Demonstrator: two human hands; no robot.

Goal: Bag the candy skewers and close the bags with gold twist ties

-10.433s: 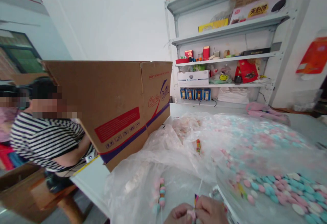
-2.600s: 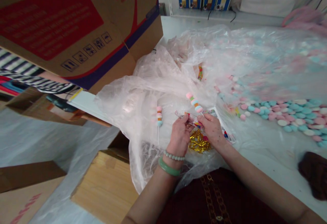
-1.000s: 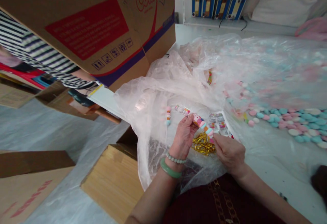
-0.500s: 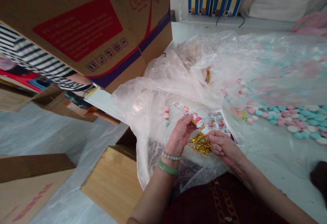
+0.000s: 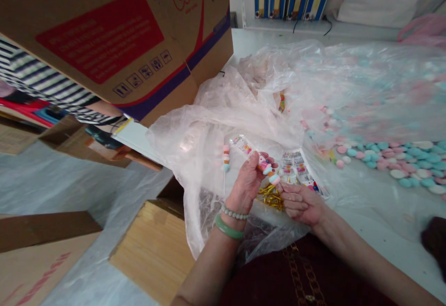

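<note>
Head cam: the left hand (image 5: 245, 182) is pinching a stick of stacked pastel candies (image 5: 267, 170), with a clear printed wrapper (image 5: 243, 145) running off its far end. The right hand (image 5: 301, 205) sits loose and open just beside it, gripping nothing. Gold twist ties (image 5: 271, 196) and a printed sheet (image 5: 292, 169) lie right below, on crumpled plastic (image 5: 195, 143) — another candy stick (image 5: 226, 157) is nearby.
</note>
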